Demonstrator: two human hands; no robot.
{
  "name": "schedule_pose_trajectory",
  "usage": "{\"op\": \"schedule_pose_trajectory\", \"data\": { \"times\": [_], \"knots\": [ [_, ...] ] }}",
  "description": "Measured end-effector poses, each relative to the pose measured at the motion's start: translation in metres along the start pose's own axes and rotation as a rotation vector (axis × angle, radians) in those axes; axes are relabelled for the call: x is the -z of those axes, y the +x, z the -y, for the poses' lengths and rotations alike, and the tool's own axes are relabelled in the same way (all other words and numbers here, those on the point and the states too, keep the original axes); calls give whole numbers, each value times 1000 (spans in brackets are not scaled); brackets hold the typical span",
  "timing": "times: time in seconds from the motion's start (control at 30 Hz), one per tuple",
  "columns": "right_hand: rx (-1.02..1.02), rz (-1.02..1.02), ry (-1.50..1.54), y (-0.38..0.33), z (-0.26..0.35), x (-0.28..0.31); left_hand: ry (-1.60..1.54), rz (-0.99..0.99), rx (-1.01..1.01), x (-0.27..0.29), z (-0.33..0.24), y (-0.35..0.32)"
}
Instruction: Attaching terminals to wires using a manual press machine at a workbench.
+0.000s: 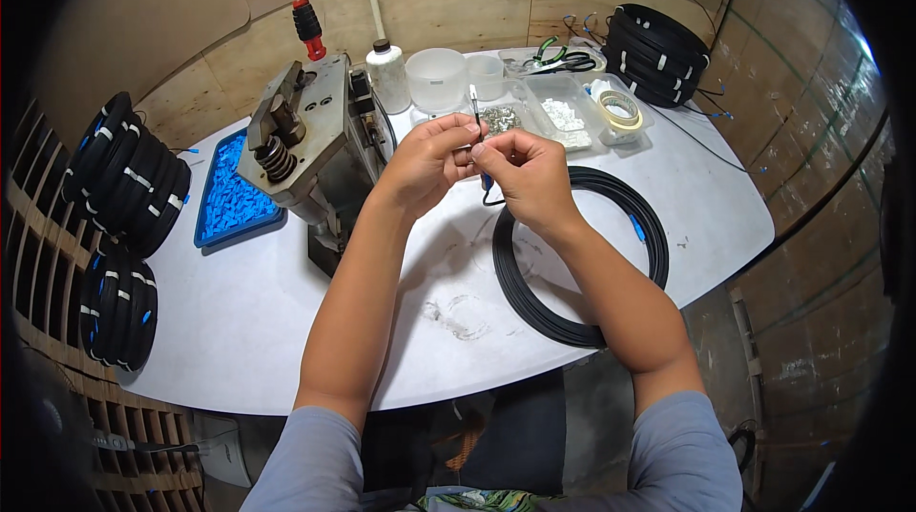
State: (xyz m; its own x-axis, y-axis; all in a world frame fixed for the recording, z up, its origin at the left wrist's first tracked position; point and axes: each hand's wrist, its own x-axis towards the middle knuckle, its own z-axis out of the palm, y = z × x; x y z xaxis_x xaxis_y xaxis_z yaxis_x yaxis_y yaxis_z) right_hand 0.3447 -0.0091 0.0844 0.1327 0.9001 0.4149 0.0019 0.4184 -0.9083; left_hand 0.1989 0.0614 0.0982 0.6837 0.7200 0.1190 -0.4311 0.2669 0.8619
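Observation:
Above the middle of the table my left hand (429, 161) and my right hand (530, 178) meet at the fingertips. Both are closed in a pinch on a thin black cable (479, 118). Its end points up and away from me, with a slim pale, metallic-looking tip (473, 93). Just below my fingers a small blue piece (487, 182) shows on the cable, which bends in a short loop. Under my right forearm lies a coil of black cable (510, 273) with a blue connector (636, 228) at its right side.
A metal press (310, 121) stands left of my hands, beside a blue tray (205, 240) of small blue parts. Behind are a bottle (387, 78), white tubs (435, 83), boxes of small parts (553, 87), tape (620, 109) and scissors (572, 62). Cable coils (658, 54) sit around the edges.

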Motion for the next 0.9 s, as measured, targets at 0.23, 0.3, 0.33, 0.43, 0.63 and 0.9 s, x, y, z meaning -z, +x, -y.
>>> {"op": "schedule_pose_trajectory", "data": {
  "times": [0.23, 0.3, 0.33, 0.43, 0.63, 0.9],
  "knots": [
    [23, -6, -15, -1, 2, -1, -1, 26, -9, 1, -1, 0],
    [28, -8, -15, -1, 2, -2, -1, 23, -9, 2, 0, 1],
    [40, -11, -12, -1, 2, -2, -1, 23, -9, 2, 0, 1],
    [57, -16, -20, -3, 2, -2, 16, 48, -5, 2, -1, 0],
    [75, -20, -39, -3, 2, -3, 16, 52, -14, 0, -2, -1],
    [78, -29, -46, -2, -3, -2, -1, 44, -34, 1, -1, -1]
  ]
}}
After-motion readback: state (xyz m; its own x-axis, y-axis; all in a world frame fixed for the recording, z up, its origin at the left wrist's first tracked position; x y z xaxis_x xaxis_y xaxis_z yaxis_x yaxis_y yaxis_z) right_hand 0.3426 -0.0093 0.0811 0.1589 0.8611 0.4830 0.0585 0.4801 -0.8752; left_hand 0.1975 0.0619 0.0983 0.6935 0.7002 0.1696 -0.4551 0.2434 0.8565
